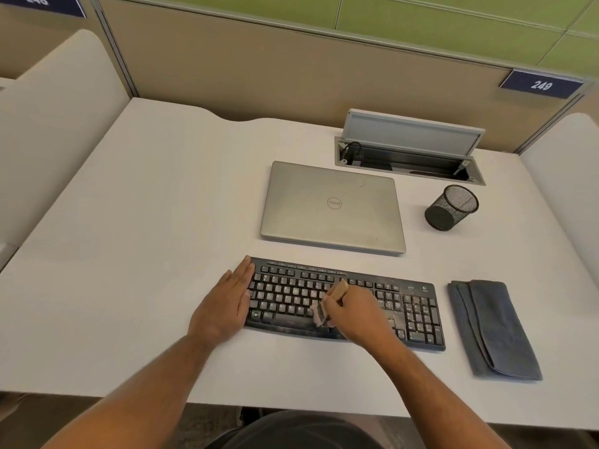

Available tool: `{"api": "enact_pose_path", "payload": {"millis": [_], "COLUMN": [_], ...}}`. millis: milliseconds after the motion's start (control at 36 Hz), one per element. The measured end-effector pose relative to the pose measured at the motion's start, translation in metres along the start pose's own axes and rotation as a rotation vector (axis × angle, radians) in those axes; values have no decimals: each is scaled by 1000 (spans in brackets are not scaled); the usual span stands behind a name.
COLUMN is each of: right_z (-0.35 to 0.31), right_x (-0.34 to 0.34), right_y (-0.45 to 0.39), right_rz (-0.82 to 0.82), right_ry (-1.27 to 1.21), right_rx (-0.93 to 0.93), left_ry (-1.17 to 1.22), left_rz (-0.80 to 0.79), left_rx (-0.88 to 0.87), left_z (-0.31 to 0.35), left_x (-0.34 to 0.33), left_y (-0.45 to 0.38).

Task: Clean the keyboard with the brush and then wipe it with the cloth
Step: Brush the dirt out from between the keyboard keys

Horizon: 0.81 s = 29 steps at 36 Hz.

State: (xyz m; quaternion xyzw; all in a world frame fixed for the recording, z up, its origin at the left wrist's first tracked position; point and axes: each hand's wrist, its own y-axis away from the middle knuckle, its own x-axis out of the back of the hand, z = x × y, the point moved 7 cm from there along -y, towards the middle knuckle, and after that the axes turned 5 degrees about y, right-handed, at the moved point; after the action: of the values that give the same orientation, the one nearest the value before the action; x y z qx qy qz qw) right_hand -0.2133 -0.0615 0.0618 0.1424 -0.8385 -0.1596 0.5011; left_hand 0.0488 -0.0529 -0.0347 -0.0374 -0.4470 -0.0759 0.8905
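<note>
- While the left hand lies flat, fingers together, against the keyboard at lower centre, the right hand grips the brush, bristles seemingly touching the keys.
- The cloth lies folded at lower right.

— What do we see past our fingers?
— A closed silver laptop, flat on the white desk, just ahead of them.
— And farther right?
— We find a black mesh cup standing apart from the laptop. Beyond both, a cable box is sunk in the desk, its lid raised. A plate on the partition reads 249.
</note>
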Motion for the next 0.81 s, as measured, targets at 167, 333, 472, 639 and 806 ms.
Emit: {"api": "enact_pose_path", "payload": {"millis": [167,333,472,639,806], "right_z": [-13,-16,-6,-4,5], "right_x": [18,16,26,19,5], "right_y": [2,-1,-5,7,10], "right_rz": [35,-97,-78,152,142], "right_ry": [-81,112,136,-51,47], "right_rx": [178,272,160,48,-29], "left_ry": [2,1,-6,-7,-9], "left_rz": [8,8,9,2,5], "left_rx": [-6,-8,-18,-15,-19], "left_z": [1,-1,0,-1,1], "left_x": [1,0,-1,-1,0], "left_y": [-1,0,-1,-1,-1]}}
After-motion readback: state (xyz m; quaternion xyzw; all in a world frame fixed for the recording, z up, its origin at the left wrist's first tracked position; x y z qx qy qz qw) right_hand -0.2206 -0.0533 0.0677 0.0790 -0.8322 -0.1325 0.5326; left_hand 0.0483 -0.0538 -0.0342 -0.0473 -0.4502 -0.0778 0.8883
